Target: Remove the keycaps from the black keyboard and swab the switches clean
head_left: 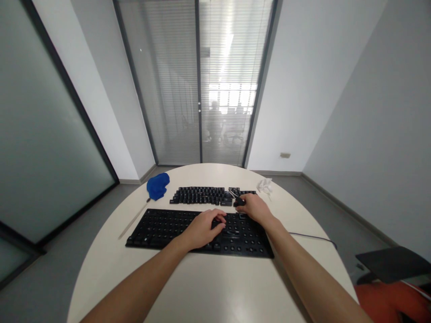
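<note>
A black keyboard with most of its keycaps off lies across the table in front of me. My left hand rests over its middle, fingers loosely curled and the thumb apart from them, with nothing visible in between. Beyond the keyboard, loose black keycaps are laid out in rows. My right hand is closed around the black handle of a keycap puller. The puller's thin wire prongs point away to the left, over the right part of the keycap rows. Whether they touch a keycap I cannot tell.
The round white table also bears a blue cloth-like piece, a thin pale stick and crumpled white tissue. A dark cable runs off the right edge. An orange-red chair seat stands at lower right.
</note>
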A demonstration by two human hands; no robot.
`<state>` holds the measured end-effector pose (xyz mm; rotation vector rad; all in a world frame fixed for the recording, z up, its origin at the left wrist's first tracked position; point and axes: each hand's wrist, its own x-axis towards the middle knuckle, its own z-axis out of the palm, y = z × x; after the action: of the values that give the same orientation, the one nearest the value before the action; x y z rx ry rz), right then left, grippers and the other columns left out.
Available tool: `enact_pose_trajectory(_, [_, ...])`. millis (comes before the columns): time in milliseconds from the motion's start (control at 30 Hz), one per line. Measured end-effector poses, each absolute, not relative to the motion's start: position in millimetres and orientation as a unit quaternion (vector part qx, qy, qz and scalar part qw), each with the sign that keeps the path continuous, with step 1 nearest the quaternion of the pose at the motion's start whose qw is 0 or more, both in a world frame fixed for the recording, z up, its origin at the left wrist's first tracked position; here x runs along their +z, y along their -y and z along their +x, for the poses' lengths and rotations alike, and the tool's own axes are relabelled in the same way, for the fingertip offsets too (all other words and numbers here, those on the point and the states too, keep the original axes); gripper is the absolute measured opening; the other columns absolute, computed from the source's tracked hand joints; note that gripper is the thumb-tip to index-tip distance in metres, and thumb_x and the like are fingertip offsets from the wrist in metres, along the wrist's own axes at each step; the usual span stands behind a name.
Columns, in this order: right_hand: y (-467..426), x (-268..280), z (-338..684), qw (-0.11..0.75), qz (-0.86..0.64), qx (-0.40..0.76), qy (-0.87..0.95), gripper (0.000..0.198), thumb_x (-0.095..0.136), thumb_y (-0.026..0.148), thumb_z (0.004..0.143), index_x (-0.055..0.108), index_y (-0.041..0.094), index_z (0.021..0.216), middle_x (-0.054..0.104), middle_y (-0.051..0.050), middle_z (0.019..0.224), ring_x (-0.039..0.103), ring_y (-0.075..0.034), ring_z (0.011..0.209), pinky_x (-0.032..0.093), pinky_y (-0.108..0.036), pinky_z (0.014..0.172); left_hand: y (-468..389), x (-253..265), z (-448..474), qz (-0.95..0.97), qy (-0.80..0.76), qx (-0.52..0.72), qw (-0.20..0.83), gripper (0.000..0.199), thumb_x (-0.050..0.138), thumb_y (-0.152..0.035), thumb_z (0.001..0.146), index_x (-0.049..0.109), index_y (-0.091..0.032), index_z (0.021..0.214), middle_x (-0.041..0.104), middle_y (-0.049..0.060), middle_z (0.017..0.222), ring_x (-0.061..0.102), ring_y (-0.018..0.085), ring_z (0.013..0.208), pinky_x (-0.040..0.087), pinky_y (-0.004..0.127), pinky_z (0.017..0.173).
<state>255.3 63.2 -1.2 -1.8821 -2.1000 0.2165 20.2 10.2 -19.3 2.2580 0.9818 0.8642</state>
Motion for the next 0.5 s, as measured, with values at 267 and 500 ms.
enact_pose_trajectory(267, [-54, 9, 259, 0.191, -0.652, 0.049, 0.732, 0.019, 0.066, 0.038, 0.083, 0.074, 0.021, 0.083, 0.074, -0.006, 0.077, 0.066, -0.021, 0.074, 0.037, -0.026, 0.062, -9, -18, 19, 0.844, -0.362, 0.314, 0.242, 0.027, 0.057, -0.018, 0.089, 0.060, -0.020, 0.116, 0.069, 0.005, 0.105, 0.063, 0.019, 0.098, 0.049, 0.034, 0.093])
enact_pose_trajectory(500, [-20, 23, 244, 0.301, -0.639, 0.023, 0.707, 0.053, 0.056, 0.064, 0.087, 0.064, 0.019, 0.059, 0.069, -0.006, 0.059, 0.061, -0.020, 0.055, 0.032, -0.027, 0.053, -17, 4, -13, 0.893, -0.360, 0.216, 0.160, 0.035, 0.065, -0.025, 0.085, 0.061, -0.022, 0.119, 0.057, 0.010, 0.134, 0.047, 0.027, 0.129, 0.035, 0.044, 0.113])
